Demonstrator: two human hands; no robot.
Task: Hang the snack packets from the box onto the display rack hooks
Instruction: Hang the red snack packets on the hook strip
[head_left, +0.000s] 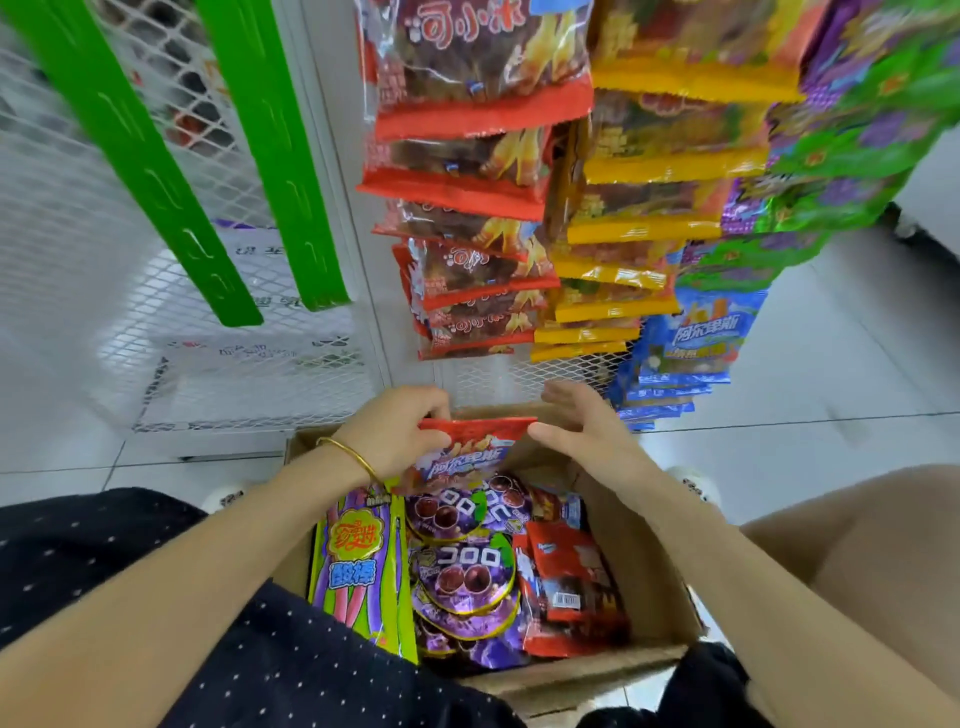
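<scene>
head cam only, so limited angle. left hand (395, 431) has fingers curled, pinching the top-left corner of a red packet (478, 441). right hand (582, 431) is mostly flat, fingers straight, thumb tip just touching the packet's top-right corner and not gripping it. packet sits upright over the far end of the box (639, 561), lower part down among the other stock, top edge level between both hands. the box is between the knees w/ purple round packets (467, 571), a green lollipop packet (358, 566) and more red packs (571, 587) inside. rack mesh (519, 374) is right behind the box; red column (467, 218), yellow column (623, 228) and blue packets (691, 343) hang above. hooks themselves are hidden behind the stock and i can't see the hang hole on the held pack either. my read: step in hand is getting the pack out and squared up for hanging. to do it well, close the right thumb and fingers on that corner so the top edge is tight between both hands, then lift straight up so neighbours don't drag out. find the hole by feel, centred on the top seal. pick the hook before raising — which column this one belongs on i can't tell, its label looks diff from the hanging red ones. feed it on face outward and level. risk imo: a one-corner grip lets the pack twist.
</scene>
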